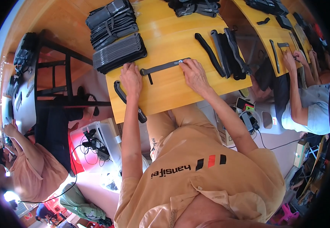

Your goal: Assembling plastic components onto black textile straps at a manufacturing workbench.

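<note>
A flat grey strap [163, 67] with a small dark buckle at its left end lies across the yellow table. My right hand [196, 77] pinches its right end between thumb and fingers. Below the buckle, a short black strip [150, 79] points toward me. My left hand [132, 81] is beside the buckle, at the near edge of a stack of folded grey-black straps [119, 51]. Its fingers are bent and close together; whatever they hold is hidden. Under my left forearm passes another dark strap [120, 92], partly covered.
More bundled straps [110, 22] sit behind the stack, and a dark pile [197, 7] at the far edge. Several long dark straps [225, 53] lie on the right. Co-workers sit left and right, one's hands [291, 60] at another table. A bin with cables [96, 146] stands lower left.
</note>
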Demonstrator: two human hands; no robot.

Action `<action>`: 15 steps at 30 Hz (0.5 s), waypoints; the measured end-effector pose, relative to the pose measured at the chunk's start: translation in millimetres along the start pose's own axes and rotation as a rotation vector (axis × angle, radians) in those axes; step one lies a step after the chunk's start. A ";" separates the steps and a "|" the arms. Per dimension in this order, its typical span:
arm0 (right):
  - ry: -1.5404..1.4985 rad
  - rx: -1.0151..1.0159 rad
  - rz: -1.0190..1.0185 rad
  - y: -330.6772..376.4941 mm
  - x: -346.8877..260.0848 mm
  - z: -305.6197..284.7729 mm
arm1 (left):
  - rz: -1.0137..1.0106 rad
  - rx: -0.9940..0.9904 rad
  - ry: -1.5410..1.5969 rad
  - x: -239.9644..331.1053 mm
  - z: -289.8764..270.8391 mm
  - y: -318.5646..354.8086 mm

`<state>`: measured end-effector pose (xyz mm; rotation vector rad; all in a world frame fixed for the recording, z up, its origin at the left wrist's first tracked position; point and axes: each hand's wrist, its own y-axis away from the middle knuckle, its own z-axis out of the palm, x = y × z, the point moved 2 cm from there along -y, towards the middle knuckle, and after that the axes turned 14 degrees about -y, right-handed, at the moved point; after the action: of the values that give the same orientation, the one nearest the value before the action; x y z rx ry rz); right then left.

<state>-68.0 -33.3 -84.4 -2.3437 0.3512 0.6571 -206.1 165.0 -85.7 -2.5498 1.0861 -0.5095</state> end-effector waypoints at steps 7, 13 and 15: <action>-0.023 -0.001 -0.015 -2.3 -4.4 4.4 | -0.075 0.007 0.094 -13.6 -12.2 11.7; -0.039 0.105 -0.033 3.1 -4.5 -13.3 | -0.480 0.138 0.323 -39.9 -83.5 60.1; -0.043 0.108 -0.077 3.8 -6.0 -8.4 | -0.570 -0.011 0.209 -42.9 -92.7 82.3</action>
<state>-71.6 -41.3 -77.8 -2.2255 0.2688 0.6350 -325.9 128.3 -47.0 -2.8506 0.3937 -0.9238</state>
